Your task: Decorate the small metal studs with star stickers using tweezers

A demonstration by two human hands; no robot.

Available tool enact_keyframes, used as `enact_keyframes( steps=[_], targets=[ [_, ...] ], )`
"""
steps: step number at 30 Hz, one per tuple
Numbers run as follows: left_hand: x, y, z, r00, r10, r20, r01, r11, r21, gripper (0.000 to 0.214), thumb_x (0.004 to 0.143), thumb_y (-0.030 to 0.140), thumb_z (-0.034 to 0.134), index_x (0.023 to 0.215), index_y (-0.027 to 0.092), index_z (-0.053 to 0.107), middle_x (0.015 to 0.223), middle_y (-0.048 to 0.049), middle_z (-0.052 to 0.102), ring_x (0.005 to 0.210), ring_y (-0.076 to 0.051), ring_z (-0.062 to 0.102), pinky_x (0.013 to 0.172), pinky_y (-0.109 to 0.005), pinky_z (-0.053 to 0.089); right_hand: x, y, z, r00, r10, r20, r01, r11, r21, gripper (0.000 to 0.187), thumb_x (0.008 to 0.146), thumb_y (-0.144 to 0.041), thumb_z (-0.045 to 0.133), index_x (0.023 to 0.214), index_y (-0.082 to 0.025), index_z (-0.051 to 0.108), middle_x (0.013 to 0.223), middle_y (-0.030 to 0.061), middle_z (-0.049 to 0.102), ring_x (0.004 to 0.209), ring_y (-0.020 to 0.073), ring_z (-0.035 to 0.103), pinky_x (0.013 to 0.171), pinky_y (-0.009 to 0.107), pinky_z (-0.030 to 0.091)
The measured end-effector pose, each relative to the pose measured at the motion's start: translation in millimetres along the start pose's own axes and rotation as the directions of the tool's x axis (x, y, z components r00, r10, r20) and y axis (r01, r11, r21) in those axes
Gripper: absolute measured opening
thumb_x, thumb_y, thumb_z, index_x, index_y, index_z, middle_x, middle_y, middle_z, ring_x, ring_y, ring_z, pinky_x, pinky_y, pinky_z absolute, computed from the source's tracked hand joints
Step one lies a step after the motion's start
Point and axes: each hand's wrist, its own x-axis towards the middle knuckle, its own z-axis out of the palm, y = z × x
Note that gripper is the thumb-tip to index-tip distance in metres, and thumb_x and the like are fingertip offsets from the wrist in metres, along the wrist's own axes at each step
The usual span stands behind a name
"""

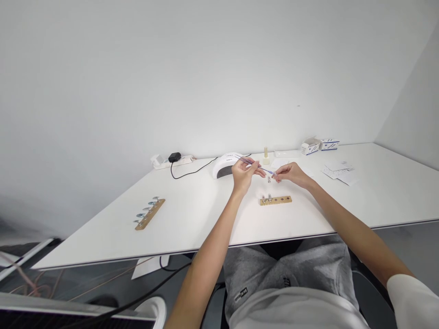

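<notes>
My left hand (243,175) is closed in a pinch on a thin brush or tweezer-like tool (255,164) that slants down to the right. Its tip meets a small clear piece on a metal stand (269,179), which my right hand (291,174) pinches between its fingertips. Both hands hover above the white table (206,214). Just below them lies a short wooden holder strip (276,200) with several holes and two small metal stands at its left end.
A second wooden strip with several metal-stemmed pieces (148,213) lies at the left. A white nail lamp (226,165), a power strip with a black plug (173,159), a small bottle (265,152), small boxes (318,145) and paper leaflets (339,171) sit toward the back.
</notes>
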Motion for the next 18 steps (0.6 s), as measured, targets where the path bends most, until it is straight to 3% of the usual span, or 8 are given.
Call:
enact_keyframes(
  steps=[5,12,18],
  targets=[
    [2.7,-1.6,-4.4,1.000,-0.021,-0.012,0.020,0.999,-0.039,0.038,0.068,0.039,0.075,0.078,0.015,0.047,0.065,0.0004,0.058,0.051,-0.017,0.065,0.048,-0.031,0.056,0.9,2.5,-1.0,1.000,0.005,-0.002,-0.005,1.000,0.028,0.027,0.055,-0.036,0.081,0.070,-0.015,0.074,0.077,0.0090,0.072,0.061,0.0155,0.061,0.065,0.032,0.051],
    [-0.9,0.3,-0.4,0.997,-0.057,0.055,0.058,0.998,-0.013,0.039,0.067,0.039,0.076,0.078,0.015,0.047,0.066,-0.0004,0.060,0.051,-0.017,0.065,0.051,-0.033,0.057,1.6,1.5,-0.3,1.000,0.006,0.001,-0.006,1.000,0.006,0.024,0.056,-0.035,0.081,0.069,-0.015,0.073,0.068,0.0058,0.070,0.060,0.0152,0.061,0.066,0.031,0.050],
    [-1.1,-2.2,0.7,0.999,-0.023,0.040,0.024,1.000,-0.016,0.038,0.067,0.038,0.077,0.076,0.015,0.048,0.065,-0.0003,0.059,0.050,-0.017,0.064,0.050,-0.034,0.056,1.3,1.3,-0.7,1.000,0.011,0.004,-0.011,1.000,-0.010,0.024,0.056,-0.034,0.081,0.069,-0.015,0.073,0.067,0.0059,0.069,0.060,0.0150,0.061,0.066,0.031,0.050]
  ],
)
